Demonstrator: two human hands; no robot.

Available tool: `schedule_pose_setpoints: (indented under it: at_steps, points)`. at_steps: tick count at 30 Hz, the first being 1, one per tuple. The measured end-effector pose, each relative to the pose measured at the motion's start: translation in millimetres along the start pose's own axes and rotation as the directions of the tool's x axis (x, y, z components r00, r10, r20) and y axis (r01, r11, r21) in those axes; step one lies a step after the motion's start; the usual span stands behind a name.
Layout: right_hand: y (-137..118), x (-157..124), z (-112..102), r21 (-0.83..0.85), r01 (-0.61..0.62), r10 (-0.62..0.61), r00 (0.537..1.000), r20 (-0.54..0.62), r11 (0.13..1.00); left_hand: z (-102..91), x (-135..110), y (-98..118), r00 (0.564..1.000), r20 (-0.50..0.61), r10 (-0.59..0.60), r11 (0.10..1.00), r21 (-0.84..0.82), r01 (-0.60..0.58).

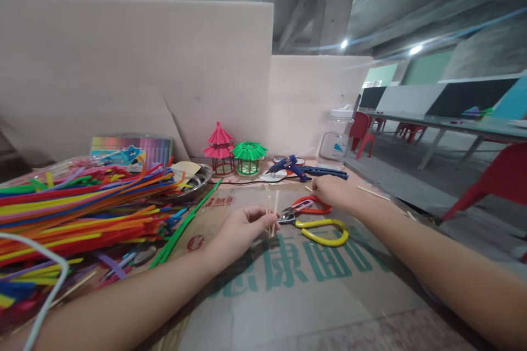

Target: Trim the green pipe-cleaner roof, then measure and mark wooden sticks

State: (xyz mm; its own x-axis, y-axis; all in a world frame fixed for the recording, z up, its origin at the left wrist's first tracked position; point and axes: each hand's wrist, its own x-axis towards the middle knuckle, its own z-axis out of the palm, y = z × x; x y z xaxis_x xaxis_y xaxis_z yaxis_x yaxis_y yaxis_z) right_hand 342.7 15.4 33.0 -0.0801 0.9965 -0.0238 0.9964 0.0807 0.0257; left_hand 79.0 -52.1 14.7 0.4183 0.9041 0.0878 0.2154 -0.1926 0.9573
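Note:
My left hand (252,221) is closed over the cardboard, with thin wooden sticks (275,209) pinched upright between thumb and fingers. Just right of its fingertips lie cutting pliers with yellow handles (325,241). A tool with red-orange handles (325,207) lies against them; its jaws are partly hidden. My right hand (329,191) reaches past these tools to the far right of the cardboard. Its fingers are pressed together, and a short pale stick end (308,189) pokes out at their tips.
Bundles of coloured pipe cleaners (82,203) crowd the left side. At the back stand a pink-roofed model (219,148), a green-roofed one (249,158), a blue glue gun (288,166) and a clear jar (334,140). Another stick (374,193) lies beyond my right forearm.

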Motion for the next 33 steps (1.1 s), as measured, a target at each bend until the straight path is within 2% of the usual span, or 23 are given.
schedule_pose_setpoints:
  at_steps: [3,7,12,15,16,17,18,19,20,26,29,31,33]
  points:
    - [3.6,4.9,7.9,-0.021,-0.016,0.017,0.999,0.034,1.0,0.5,0.6,-0.9,1.0,-0.005,-0.012,1.0,-0.015,0.012]
    - [4.0,3.6,5.5,-0.014,-0.031,0.031,0.999,0.031,0.999,1.2,0.5,0.7,1.0,-0.021,-0.008,0.999,-0.039,0.007]
    - [-5.2,-11.1,-17.8,0.11,-0.016,0.018,1.0,-0.016,0.994,1.9,-0.3,2.2,0.999,-0.034,-0.006,0.997,-0.08,0.003]
    - [-25.0,-32.6,-36.3,0.28,0.109,-0.123,0.992,0.031,0.954,1.8,-0.7,2.3,0.999,-0.042,-0.005,0.994,-0.108,0.0]
    - [-34.0,-41.0,-40.2,0.384,0.169,-0.208,0.976,0.062,0.908,1.5,-0.8,2.6,0.999,-0.045,-0.001,0.994,-0.11,-0.004]
    - [-43.4,-49.2,-42.3,0.624,0.193,-0.316,0.944,0.091,0.757,1.3,-0.9,2.9,0.999,-0.048,0.006,0.994,-0.111,-0.012]
    - [-52.6,-56.7,-42.4,0.794,0.167,-0.405,0.908,0.107,0.585,1.0,-1.0,3.5,0.999,-0.051,0.015,0.994,-0.109,-0.02]
    - [-61.1,-63.1,-40.7,0.88,0.132,-0.455,0.884,0.104,0.456,0.7,-1.1,4.0,0.998,-0.052,0.024,0.994,-0.107,-0.029]
    - [-68.5,-68.0,-37.4,0.927,0.1,-0.476,0.875,0.091,0.362,0.4,-1.2,4.7,0.998,-0.052,0.032,0.994,-0.105,-0.038]
    - [-89.6,-69.4,-9.7,0.998,0.005,-0.404,0.915,0.02,0.06,-0.9,-0.8,6.6,0.998,-0.019,0.055,0.995,-0.088,-0.057]
    - [-93.5,-66.5,-5.6,1.0,-0.014,-0.366,0.931,0.01,-0.007,-2.0,0.2,7.2,0.998,0.007,0.06,0.994,-0.091,-0.059]
    - [-93.3,-67.8,-10.3,0.999,0.0,-0.366,0.931,0.016,0.043,-2.3,0.9,7.4,0.997,0.023,0.067,0.994,-0.09,-0.065]
    - [-87.7,-71.6,-22.6,0.986,0.045,-0.405,0.914,0.024,0.16,-1.9,1.4,6.8,0.997,0.028,0.067,0.995,-0.073,-0.065]
